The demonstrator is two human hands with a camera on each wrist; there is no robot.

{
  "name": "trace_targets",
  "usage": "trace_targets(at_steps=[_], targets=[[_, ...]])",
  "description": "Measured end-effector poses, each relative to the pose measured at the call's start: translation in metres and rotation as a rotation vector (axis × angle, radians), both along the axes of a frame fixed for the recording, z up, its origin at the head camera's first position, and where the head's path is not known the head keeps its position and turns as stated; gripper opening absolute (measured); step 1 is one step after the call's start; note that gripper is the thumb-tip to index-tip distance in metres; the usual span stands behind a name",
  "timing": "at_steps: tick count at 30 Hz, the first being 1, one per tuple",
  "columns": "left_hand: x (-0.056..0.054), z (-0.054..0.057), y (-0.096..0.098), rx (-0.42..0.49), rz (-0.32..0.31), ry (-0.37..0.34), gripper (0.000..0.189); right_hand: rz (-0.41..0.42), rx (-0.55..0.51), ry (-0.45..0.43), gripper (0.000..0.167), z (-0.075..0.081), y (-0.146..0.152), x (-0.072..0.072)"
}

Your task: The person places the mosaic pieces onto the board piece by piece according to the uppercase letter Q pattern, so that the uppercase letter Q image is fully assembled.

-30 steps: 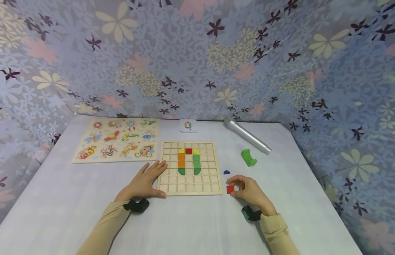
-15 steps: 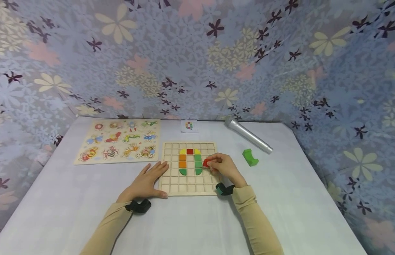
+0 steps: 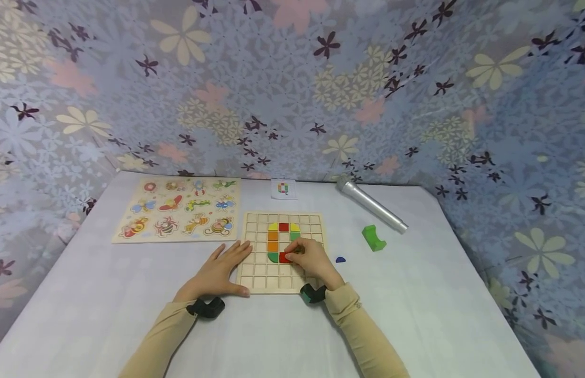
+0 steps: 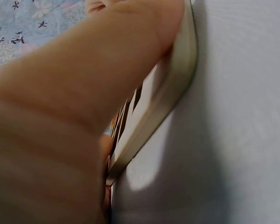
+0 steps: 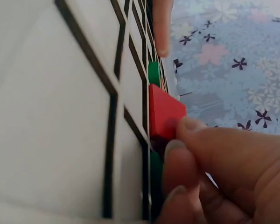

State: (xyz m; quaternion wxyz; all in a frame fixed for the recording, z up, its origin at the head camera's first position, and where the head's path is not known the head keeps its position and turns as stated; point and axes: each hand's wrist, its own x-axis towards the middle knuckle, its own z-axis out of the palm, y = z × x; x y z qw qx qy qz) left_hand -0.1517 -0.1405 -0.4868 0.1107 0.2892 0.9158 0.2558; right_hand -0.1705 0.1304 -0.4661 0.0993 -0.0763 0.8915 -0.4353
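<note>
A wooden grid board (image 3: 260, 283) bears a ring of coloured blocks: a red square (image 3: 283, 227) at the top, yellow corners, orange squares (image 3: 272, 241) on the left and green pieces on the right. My left hand (image 3: 217, 273) rests with spread fingers on the board's left edge, its thumb at the near corner. Between thumb and fingers my right hand (image 3: 313, 259) pinches a red square block (image 5: 165, 112) at the ring's bottom, beside the green rounded corner piece (image 3: 272, 257). In the right wrist view that block looks slightly tilted. My right hand covers some green pieces.
A blue half-round block (image 3: 341, 260) and a green arched block (image 3: 374, 238) lie right of the board. Behind them is a silver microphone (image 3: 373, 205). A small pattern card (image 3: 283, 189) lies at the back, an insect puzzle board (image 3: 179, 210) at the left.
My right hand has picked up the red block from the table right of the board and carried it left to the ring's bottom. My left hand has stayed on the board's edge.
</note>
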Motion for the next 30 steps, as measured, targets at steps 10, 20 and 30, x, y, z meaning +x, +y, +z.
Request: trace_targets(at_steps=[10,20,30], targets=[[0.001,0.001,-0.001,0.005,-0.001,0.012,0.106,0.088,-0.014,0.038,0.011,0.001,0.008,0.004],[0.000,0.000,-0.001,0.005,-0.003,0.025,0.107,-0.080,-0.099,-0.121,0.036,0.017,0.096,-0.004],[0.001,0.000,0.001,0.000,0.004,0.005,0.107,0.072,-0.009,-0.127,0.045,0.000,0.124,-0.003]])
